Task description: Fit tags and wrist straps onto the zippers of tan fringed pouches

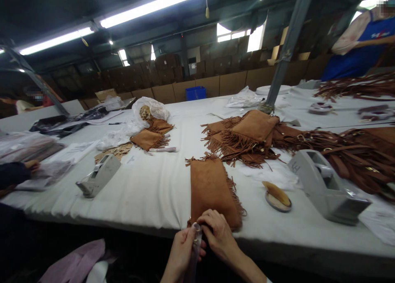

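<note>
A brown suede bag with fringe (210, 189) lies flat on the white table (148, 192), its near end at the table's front edge. My left hand (182, 250) is closed round a thin strip of clear plastic (195, 246) that hangs down below the edge. My right hand (217, 233) pinches the near corner of the bag, fingers pressed together, right beside the left hand. Both hands meet at the bag's bottom edge.
Two grey tape dispensers stand on the table, one at left (98, 175) and one at right (324, 186). A brush on a round dish (277, 196) lies near the bag. Piles of fringed bags (247, 137) and brown straps (354, 155) fill the right. Another person's hand (31, 165) rests at far left.
</note>
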`<state>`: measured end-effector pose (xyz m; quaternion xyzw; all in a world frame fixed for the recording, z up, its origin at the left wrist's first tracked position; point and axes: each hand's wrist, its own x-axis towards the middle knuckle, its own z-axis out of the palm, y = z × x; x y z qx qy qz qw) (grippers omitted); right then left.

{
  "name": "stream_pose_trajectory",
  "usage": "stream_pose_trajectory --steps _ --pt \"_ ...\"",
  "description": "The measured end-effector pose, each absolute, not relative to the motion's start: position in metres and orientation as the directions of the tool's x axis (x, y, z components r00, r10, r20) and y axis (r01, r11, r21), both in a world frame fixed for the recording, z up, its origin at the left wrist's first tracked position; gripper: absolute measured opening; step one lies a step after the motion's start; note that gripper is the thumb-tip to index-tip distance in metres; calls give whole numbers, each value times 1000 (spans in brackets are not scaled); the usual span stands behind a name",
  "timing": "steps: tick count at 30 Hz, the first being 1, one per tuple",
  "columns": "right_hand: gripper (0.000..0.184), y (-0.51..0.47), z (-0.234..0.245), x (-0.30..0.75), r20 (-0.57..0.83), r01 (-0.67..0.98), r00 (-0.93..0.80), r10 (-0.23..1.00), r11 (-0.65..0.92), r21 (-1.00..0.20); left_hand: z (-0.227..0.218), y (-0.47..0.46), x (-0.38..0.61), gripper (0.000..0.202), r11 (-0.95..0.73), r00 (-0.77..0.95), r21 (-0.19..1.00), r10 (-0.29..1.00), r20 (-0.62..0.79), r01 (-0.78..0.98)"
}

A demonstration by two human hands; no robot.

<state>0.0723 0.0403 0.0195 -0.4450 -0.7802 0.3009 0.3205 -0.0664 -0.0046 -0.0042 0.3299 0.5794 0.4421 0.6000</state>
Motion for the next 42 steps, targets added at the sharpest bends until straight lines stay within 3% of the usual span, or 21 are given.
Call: stream_pose_trajectory --steps 3,7,11,15,19,24,30,36,42 --pt "20 47 23 77 214 399 -387 897 372 -838 -4 0 -63 64 380 -122 902 904 -409 -205" --pt "20 41 26 89 167 230 -296 940 240 -943 -3 -1 -65 49 311 -119 882 920 -373 -354" --pt "34 11 9 94 13 197 -159 987 45 -979 0 -2 -72 42 284 -202 862 897 -394 -420" --pt "47 -8 -8 81 -160 95 -362 918 -134 -986 1 4 -74 41 248 -344 886 854 -391 -391" --pt "50 0 -5 59 -196 -65 -462 865 -253 -965 2 8 -76 38 218 -336 920 883 -328 -326" --pt "48 3 1 46 -243 -115 -420 875 -317 -942 9 -2 -94 39 226 -354 943 885 -303 -243" --pt "47 -2 -11 43 -255 -130 -364 896 -320 -939 -1 -28 -109 55 365 -65 928 927 -370 -81" --pt "60 1 -18 42 -252 -64 -390 886 -299 -952 -10 -35 -106 44 312 -195 945 925 -326 -96" --pt "48 2 -11 41 -301 -115 -440 846 -386 -915 0 -32 -101 38 203 -224 979 955 -196 7"
